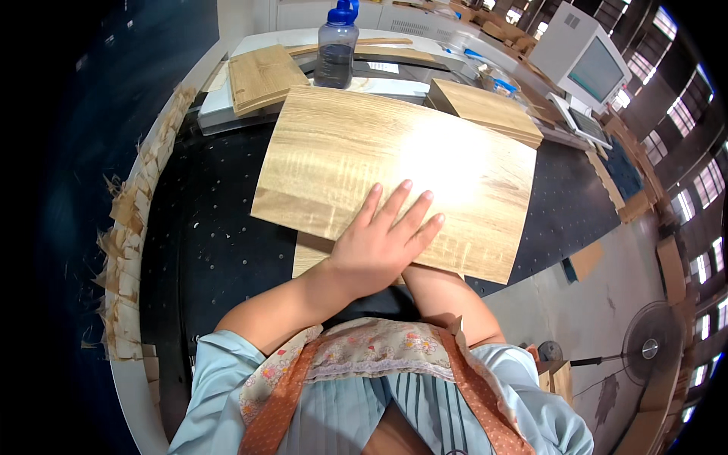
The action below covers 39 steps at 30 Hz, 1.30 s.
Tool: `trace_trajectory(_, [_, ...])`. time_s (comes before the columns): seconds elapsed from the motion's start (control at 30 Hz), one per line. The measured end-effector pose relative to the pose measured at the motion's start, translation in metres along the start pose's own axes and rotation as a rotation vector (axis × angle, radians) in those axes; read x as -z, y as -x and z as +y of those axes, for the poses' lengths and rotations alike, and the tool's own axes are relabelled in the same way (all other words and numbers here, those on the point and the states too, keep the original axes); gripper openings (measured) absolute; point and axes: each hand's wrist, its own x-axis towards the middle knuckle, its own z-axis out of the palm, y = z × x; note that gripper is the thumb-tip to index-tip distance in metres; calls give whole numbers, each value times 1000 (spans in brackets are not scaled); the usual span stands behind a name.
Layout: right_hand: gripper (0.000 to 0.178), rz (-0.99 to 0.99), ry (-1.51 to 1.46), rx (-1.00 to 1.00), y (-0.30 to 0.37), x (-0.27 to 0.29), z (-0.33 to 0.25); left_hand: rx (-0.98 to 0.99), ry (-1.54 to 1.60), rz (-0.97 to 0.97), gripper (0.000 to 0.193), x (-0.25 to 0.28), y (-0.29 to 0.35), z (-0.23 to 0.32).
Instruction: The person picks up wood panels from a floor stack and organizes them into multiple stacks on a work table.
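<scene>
A wood-grain board (326, 167) is tilted in front of me, with a bright glare on its upper right. My left hand (379, 244) lies flat on its face near the lower edge, fingers stretched and spread. My right forearm (449, 296) passes below the left wrist and goes under the board, which hides the right hand and its fingers. Beneath the tilted board, part of a second wood-grain board (309, 255) shows on the black work table (220, 250).
Stacked boards stand at the far left (265, 76) and far right (489, 110), with a blue-capped water bottle (335, 53) between them. A monitor (584, 61) and keyboard (588, 125) sit at the right. Ragged edging (129, 250) lines the left side; a fan (650, 347) stands lower right.
</scene>
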Motion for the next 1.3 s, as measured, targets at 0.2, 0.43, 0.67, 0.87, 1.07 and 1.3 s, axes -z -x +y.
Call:
trace_trajectory(0.2, [44, 30, 40, 26, 44, 11, 4, -51, -17, 25, 42, -1, 1, 17])
trace_trajectory(0.43, [45, 30, 70, 10, 62, 12, 16, -43, -113, 102, 39, -14, 5, 29])
trace_trajectory(0.67, [46, 19, 69, 11, 61, 9, 13, -30, -161, 135, 36, -23, 6, 32])
trace_trajectory(0.87, [46, 30, 74, 6, 61, 12, 11, -25, -187, 135, 39, -28, 10, 33])
trace_trajectory(1.07, [47, 25, 59, -3, 61, 9, 14, -17, -184, 148, 38, -25, 12, 34])
trace_trajectory(1.3, [48, 4, 16, -49, 49, 11, 25, -17, -146, 51, 37, -19, 12, 30])
